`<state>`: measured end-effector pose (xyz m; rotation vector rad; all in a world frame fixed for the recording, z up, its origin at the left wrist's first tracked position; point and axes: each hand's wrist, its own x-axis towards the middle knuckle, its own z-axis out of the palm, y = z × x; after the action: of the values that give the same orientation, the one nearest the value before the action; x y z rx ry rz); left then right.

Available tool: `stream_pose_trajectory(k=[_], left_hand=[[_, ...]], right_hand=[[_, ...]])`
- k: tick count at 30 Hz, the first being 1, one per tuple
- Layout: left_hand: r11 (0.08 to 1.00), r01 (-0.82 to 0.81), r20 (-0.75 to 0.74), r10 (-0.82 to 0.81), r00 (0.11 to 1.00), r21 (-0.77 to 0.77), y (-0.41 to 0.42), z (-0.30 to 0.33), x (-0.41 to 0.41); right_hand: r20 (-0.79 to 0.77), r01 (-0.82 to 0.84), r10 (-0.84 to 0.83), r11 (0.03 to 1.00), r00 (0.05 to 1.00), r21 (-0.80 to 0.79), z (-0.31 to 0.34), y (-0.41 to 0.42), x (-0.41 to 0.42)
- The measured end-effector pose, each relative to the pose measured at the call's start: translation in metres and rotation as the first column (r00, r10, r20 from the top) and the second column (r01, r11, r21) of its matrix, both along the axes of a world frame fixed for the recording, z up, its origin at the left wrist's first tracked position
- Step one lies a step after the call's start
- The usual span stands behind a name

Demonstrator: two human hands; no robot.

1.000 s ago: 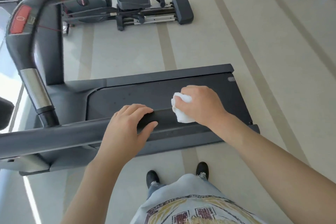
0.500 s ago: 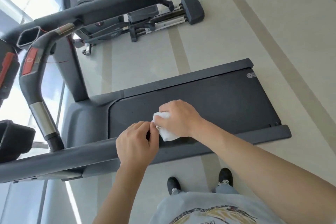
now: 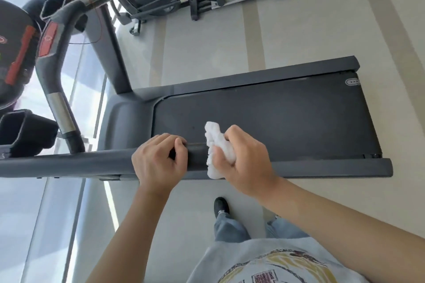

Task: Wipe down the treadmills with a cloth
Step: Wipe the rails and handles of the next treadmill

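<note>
As two hands grip — left hand (image 3: 161,163), right hand (image 3: 247,163), one cloth (image 3: 217,151), one treadmill (image 3: 287,117).

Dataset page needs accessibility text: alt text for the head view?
Seen from above, a right hand presses a crumpled white cloth against a dark grey treadmill handrail while the left hand grips the rail beside it. The black treadmill belt lies beyond.

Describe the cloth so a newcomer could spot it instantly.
Start at the big treadmill with its dark belt, then drop to the grey handrail nearest the person. Two hands grip it; the white cloth is bunched in the right hand, beside the empty left hand. It is the only white, crumpled thing there.
</note>
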<state>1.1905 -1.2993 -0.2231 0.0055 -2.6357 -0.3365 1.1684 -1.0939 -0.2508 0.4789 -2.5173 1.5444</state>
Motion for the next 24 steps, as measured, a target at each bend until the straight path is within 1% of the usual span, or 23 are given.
stream_pose_trajectory(k=[2,3,4,5,6,7,8,9,10,11,12,13,15,17,19,21,24], left_hand=[[1.0,-0.003,0.008,0.003,1.0,-0.004,0.0,0.0,0.0],[1.0,-0.008,0.014,0.008,1.0,-0.007,0.0,0.0,0.001],[1.0,-0.012,0.019,0.012,1.0,-0.009,0.001,0.0,0.001],[1.0,-0.014,0.022,0.014,1.0,-0.009,0.001,0.0,0.001],[1.0,-0.014,0.022,0.014,1.0,-0.007,0.001,0.0,0.001],[1.0,-0.012,0.018,0.013,1.0,-0.006,0.001,0.0,0.001],[1.0,-0.012,0.013,0.012,1.0,-0.005,0.001,0.001,0.001],[1.0,-0.012,0.01,0.012,1.0,-0.002,0.001,0.001,0.001],[1.0,-0.014,0.011,0.014,1.0,0.002,0.002,0.001,0.0],[1.0,-0.017,0.014,0.017,1.0,0.005,0.003,0.002,0.0],[1.0,-0.019,0.016,0.019,1.0,0.006,0.004,0.003,0.001],[1.0,-0.02,0.018,0.02,1.0,0.008,0.004,0.003,0.001],[1.0,-0.023,0.027,0.023,0.999,0.011,0.004,0.004,0.003],[0.999,-0.031,0.036,0.031,0.999,0.013,0.004,0.004,0.003],[0.999,-0.04,0.047,0.039,0.998,0.018,0.004,0.003,0.003],[0.998,-0.049,0.061,0.047,0.997,0.027,0.003,0.002,0.003],[0.998,-0.045,0.087,0.041,0.995,0.052,0.003,0.003,0.004]], right_hand=[[-0.1,-0.014,0.011,1.0,0.995,-0.026,-0.006,-0.006,-0.011],[-0.108,-0.045,0.04,0.998,0.993,-0.039,-0.007,-0.008,-0.018],[-0.062,-0.078,0.076,0.996,0.995,-0.046,-0.006,-0.01,-0.025],[0.038,-0.114,0.116,0.992,0.993,-0.048,-0.005,-0.011,-0.032],[0.173,-0.157,0.163,0.986,0.971,-0.05,-0.001,-0.013,-0.04],[0.316,-0.219,0.223,0.974,0.922,-0.051,0.002,-0.016,-0.049],[0.439,-0.3,0.291,0.953,0.85,-0.051,0.006,-0.02,-0.059],[0.53,-0.379,0.344,0.924,0.775,-0.045,0.012,-0.025,-0.068],[0.585,-0.443,0.376,0.896,0.719,-0.031,0.017,-0.03,-0.076],[0.61,-0.481,0.389,0.877,0.691,-0.016,0.022,-0.034,-0.08],[0.613,-0.495,0.393,0.869,0.685,-0.005,0.025,-0.036,-0.082],[0.602,-0.488,0.386,0.873,0.699,0.006,0.026,-0.037,-0.08],[0.538,-0.433,0.339,0.9,0.772,0.054,0.026,-0.033,-0.067],[0.428,-0.351,0.263,0.925,0.865,0.142,0.028,-0.025,-0.052],[0.294,-0.286,0.214,0.93,0.932,0.231,0.033,-0.016,-0.037],[0.162,-0.245,0.202,0.918,0.966,0.312,0.039,-0.01,-0.026],[0.014,-0.179,0.19,0.893,0.982,0.413,0.043,-0.009,-0.009]])
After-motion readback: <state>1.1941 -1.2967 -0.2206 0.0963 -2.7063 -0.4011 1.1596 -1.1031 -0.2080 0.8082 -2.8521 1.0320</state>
